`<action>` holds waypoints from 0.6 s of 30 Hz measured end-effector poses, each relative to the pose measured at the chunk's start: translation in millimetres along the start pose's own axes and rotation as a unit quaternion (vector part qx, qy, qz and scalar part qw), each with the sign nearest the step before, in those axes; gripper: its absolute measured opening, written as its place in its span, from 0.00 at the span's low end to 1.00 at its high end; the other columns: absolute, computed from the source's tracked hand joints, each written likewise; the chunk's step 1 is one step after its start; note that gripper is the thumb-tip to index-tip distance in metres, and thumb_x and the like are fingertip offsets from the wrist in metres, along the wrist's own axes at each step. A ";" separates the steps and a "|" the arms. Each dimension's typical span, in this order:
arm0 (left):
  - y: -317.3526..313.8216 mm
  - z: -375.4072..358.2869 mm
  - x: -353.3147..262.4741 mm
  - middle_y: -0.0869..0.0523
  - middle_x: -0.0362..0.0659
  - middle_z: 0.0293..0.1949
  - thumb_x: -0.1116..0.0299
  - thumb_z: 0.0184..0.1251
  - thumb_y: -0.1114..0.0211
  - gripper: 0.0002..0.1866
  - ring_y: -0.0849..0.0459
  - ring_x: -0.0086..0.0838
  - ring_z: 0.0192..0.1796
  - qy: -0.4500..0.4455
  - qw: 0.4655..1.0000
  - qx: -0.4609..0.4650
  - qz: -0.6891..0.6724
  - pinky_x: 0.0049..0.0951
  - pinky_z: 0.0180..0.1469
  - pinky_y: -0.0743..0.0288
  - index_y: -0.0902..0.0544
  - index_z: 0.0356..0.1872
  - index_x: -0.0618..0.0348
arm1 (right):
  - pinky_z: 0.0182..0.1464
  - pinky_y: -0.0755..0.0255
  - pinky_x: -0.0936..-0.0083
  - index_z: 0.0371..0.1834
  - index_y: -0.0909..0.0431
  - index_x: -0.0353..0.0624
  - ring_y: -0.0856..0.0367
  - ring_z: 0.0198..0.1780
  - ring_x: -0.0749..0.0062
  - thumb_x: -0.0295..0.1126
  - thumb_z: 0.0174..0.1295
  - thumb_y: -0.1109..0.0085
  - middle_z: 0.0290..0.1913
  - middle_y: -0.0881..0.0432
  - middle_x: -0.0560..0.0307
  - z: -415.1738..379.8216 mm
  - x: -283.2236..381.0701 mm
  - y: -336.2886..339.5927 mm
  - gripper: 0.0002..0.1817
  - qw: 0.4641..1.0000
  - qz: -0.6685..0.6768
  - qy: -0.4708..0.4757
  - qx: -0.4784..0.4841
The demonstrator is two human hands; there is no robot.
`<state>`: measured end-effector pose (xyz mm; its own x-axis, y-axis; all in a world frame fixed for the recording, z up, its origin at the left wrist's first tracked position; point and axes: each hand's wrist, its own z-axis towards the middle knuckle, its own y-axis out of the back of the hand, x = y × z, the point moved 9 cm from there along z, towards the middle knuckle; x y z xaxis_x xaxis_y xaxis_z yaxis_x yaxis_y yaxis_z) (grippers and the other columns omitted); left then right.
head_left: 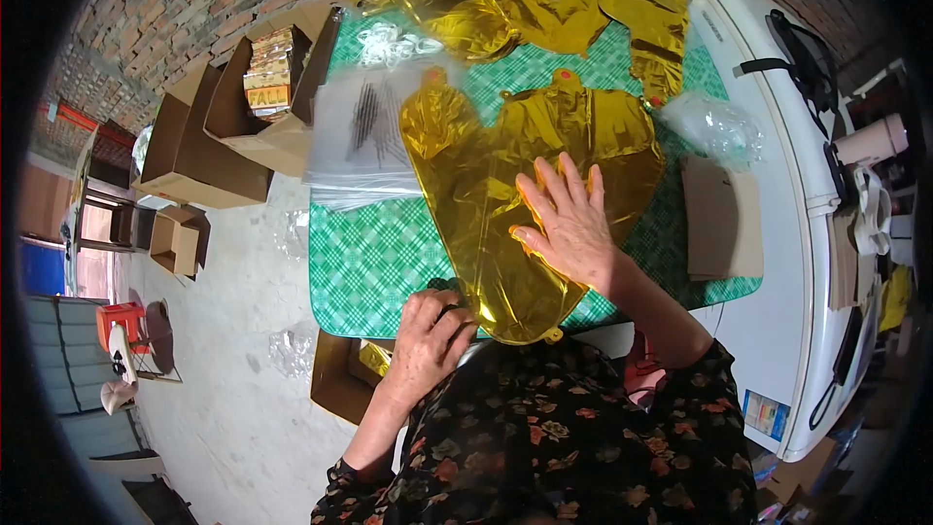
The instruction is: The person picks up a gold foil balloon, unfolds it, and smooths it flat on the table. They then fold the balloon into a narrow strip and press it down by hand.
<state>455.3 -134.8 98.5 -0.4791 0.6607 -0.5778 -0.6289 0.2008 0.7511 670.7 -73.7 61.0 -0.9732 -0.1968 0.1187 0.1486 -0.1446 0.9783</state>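
Observation:
A flat gold foil balloon (466,204) lies on the green checked tablecloth (364,267), its rounded lower end at the table's near edge. My right hand (571,224) rests palm down on it with the fingers spread. At the balloon's lower left, my left hand (426,342) is closed with curled fingers at the table edge. What those fingers hold, if anything, is hidden; a dark bit shows just above them. To the upper left, a stack of clear plastic bags (340,151) lies beside the balloon.
More gold foil balloons (554,5) and white loops (394,42) lie at the far side. Crumpled clear plastic (714,126) and cardboard (724,219) sit at right, beside a white appliance (777,136). Open cardboard boxes (199,160) stand left; another box (335,379) is below the table.

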 end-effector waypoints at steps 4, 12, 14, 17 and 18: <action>-0.5 -0.5 0.4 0.18 0.47 0.49 0.74 0.58 0.24 0.11 0.20 0.45 0.54 -0.004 1.000 -0.004 0.001 0.42 0.56 0.25 0.14 0.41 0.59 | 0.78 0.66 0.25 0.79 0.36 0.50 0.55 0.84 0.40 0.62 0.72 0.47 0.81 0.42 0.46 0.5 -0.9 1.1 0.40 1.000 0.005 0.001 0.002; 0.2 -2.1 1.0 0.19 0.47 0.49 0.73 0.58 0.24 0.11 0.20 0.45 0.53 -0.013 1.000 -0.015 -0.006 0.43 0.55 0.26 0.14 0.41 0.58 | 0.78 0.63 0.29 0.78 0.34 0.48 0.51 0.83 0.44 0.57 0.73 0.47 0.79 0.39 0.45 28.9 -7.8 13.7 0.37 0.999 0.002 0.017 -0.042; 1.0 -1.6 0.7 0.19 0.47 0.49 0.73 0.58 0.24 0.11 0.20 0.46 0.53 -0.016 1.000 -0.017 -0.009 0.43 0.55 0.26 0.14 0.41 0.58 | 0.79 0.63 0.30 0.78 0.35 0.47 0.51 0.83 0.44 0.56 0.74 0.48 0.79 0.39 0.44 45.3 -17.1 7.4 0.35 0.998 0.001 0.021 -0.052; 1.5 -1.5 0.8 0.19 0.47 0.49 0.74 0.58 0.23 0.11 0.20 0.46 0.53 -0.015 1.000 -0.021 -0.013 0.43 0.55 0.26 0.14 0.40 0.59 | 0.79 0.62 0.31 0.78 0.35 0.47 0.50 0.83 0.44 0.54 0.76 0.50 0.80 0.39 0.45 72.0 -35.0 -1.8 0.34 0.999 0.002 0.003 -0.044; 0.8 -2.2 1.6 0.19 0.47 0.49 0.74 0.58 0.23 0.11 0.20 0.46 0.53 -0.012 1.000 -0.022 -0.013 0.43 0.55 0.25 0.14 0.40 0.59 | 0.79 0.62 0.32 0.78 0.35 0.47 0.50 0.83 0.44 0.54 0.76 0.51 0.80 0.40 0.45 79.9 -38.5 -1.4 0.34 0.999 -0.001 -0.001 -0.041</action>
<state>452.7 -135.2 97.4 -0.4478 0.6729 -0.5887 -0.6677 0.1862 0.7208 694.0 11.5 68.7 -0.9739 -0.1939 0.1178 0.1610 -0.2246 0.9611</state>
